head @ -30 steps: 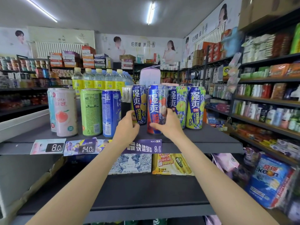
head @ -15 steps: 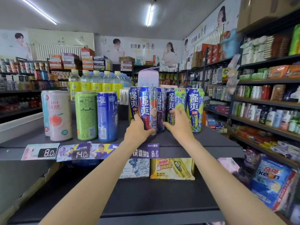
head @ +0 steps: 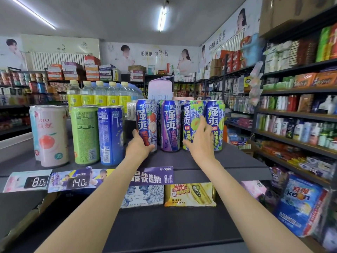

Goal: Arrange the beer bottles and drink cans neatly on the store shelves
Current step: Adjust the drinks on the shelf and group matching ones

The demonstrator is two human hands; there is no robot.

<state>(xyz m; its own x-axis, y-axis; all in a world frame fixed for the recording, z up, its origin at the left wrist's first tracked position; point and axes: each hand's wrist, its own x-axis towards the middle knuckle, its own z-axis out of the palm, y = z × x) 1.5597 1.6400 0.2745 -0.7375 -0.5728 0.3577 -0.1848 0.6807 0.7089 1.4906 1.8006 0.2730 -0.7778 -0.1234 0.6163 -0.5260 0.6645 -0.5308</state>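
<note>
Lychee can (head: 147, 125) gripped low by left hand (head: 139, 146); right hand (head: 201, 141) spread against green can (head: 192, 123).

Top shelf (head: 209, 161): dark grey, flat, price tags (head: 38, 181) along its front edge.
Left group: pink peach can (head: 52, 136), green can (head: 85, 135) and blue can (head: 110, 135), upright, side by side near the front.
Right row: lychee can (head: 146, 121), purple can (head: 171, 125) and two lime-green cans (head: 191, 121) (head: 216, 125), upright, packed close together.
Behind: yellow-capped bottles (head: 99, 94) in a row, a pale carton (head: 160, 88) beside them.
Lower shelf (head: 164, 227): two boxed multipacks (head: 144, 196) (head: 189, 194) at the back, touching.
</note>
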